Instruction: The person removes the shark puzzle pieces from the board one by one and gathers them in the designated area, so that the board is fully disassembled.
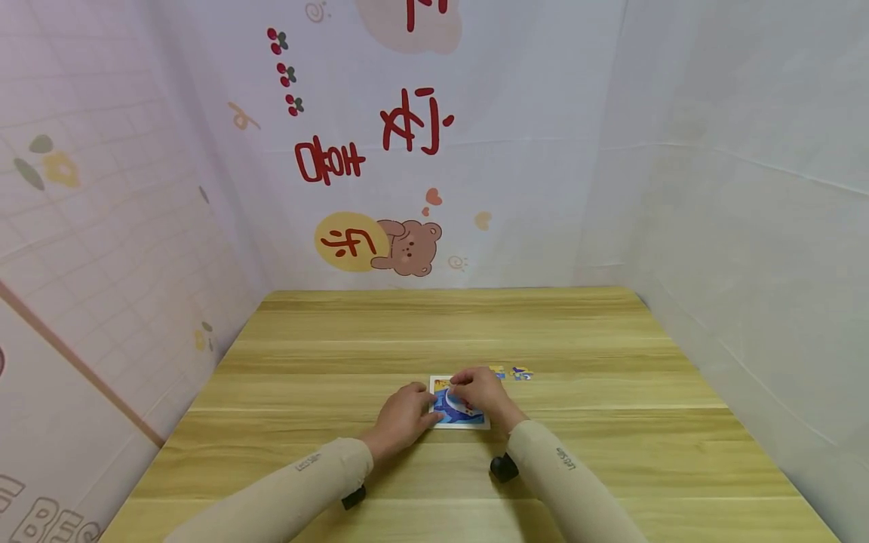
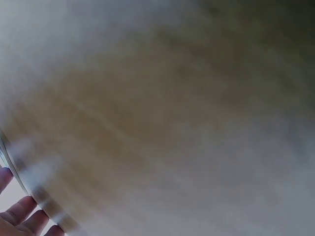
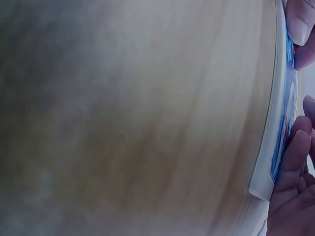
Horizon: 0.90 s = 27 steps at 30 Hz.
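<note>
A small jigsaw puzzle in a white-edged tray lies flat on the table, with a blue, yellow and white picture. My left hand rests at its left side, fingers spread along the edge and thumb near the lower left. Over the upper right part is my right hand, its bent fingers reaching down to the picture; whether a piece is between the fingertips is hidden. In the right wrist view, the puzzle tray shows edge-on beside the fingers. Only the left fingertips show in the left wrist view.
Loose puzzle pieces lie on the wooden table just beyond the right hand. White printed cloth walls stand at the back and both sides. A dark wrist device sits under the right sleeve.
</note>
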Available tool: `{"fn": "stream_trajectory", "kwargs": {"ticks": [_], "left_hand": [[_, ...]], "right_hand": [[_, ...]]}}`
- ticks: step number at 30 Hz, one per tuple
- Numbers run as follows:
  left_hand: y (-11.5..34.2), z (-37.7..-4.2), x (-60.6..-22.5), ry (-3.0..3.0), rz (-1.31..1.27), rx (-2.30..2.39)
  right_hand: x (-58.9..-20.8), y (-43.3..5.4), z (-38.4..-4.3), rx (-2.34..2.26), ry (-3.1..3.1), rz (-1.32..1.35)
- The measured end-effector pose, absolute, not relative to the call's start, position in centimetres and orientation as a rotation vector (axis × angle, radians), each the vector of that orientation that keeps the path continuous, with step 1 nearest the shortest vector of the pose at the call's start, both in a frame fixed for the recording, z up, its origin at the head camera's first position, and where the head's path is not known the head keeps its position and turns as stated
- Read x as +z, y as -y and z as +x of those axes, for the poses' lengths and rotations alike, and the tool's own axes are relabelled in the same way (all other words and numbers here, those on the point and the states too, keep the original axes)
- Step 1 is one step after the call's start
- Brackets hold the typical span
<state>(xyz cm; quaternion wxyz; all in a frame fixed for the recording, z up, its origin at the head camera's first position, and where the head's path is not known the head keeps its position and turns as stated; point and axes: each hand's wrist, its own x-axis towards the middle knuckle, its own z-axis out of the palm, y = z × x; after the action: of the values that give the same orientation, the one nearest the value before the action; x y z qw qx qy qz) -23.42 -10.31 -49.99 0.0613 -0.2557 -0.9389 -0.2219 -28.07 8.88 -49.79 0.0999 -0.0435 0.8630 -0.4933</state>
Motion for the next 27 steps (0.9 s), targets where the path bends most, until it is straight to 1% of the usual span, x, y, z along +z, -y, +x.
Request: {"fn": "stream_trajectory", "kwargs": {"ticks": [10,17,22,27], "left_hand": [[10.3,-23.5,-49.9,2.846,-0.783,-0.657],[10.2,-23.6,-50.0,2.855,-0.78,-0.645],[10.3,-23.5,-49.9,2.844,-0.8,-0.649],[10.4,-23.5,-50.0,2.838,-0.813,-0.655]], "right_hand": [[-49.4,-8.9,-28.2,-1.339,-2.595,-0.103],[-49.1,-8.7,-28.2,-1.233,-2.616,-0.177],[-48.9,-8.5,-28.2,-1.23,-2.58,-0.215],[-48.8,-8.4,-28.1,-1.251,-2.549,-0.173]]}}
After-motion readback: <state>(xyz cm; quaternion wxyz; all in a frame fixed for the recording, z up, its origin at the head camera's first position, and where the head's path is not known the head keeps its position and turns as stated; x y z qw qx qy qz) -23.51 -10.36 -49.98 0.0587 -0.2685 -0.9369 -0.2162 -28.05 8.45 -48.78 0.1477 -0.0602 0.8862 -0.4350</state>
